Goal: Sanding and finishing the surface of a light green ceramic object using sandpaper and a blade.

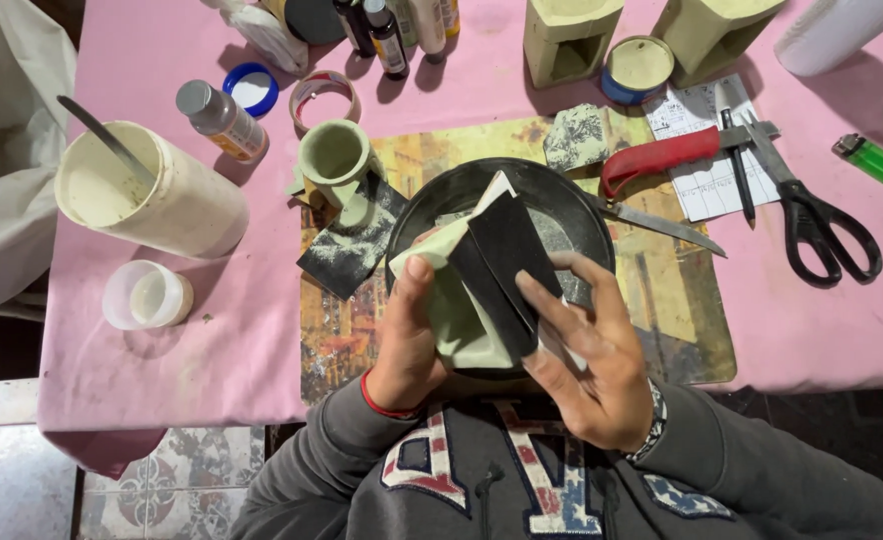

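You are sanding a pale green cast piece over the black bowl, so this looks like the smoothing step. Your left hand is closing around the piece from below, thumb pressing on its upper face, while your right hand is pinching a folded sheet of dark sandpaper against it with the fingers stretched flat. The piece is sitting between both hands, just above the bowl on the painted mat on the pink-covered desk. A finished-looking green cup is standing near another sandpaper scrap. The next stroke probably needs a firm left grip and even pressure, keeping dust falling into the bowl.
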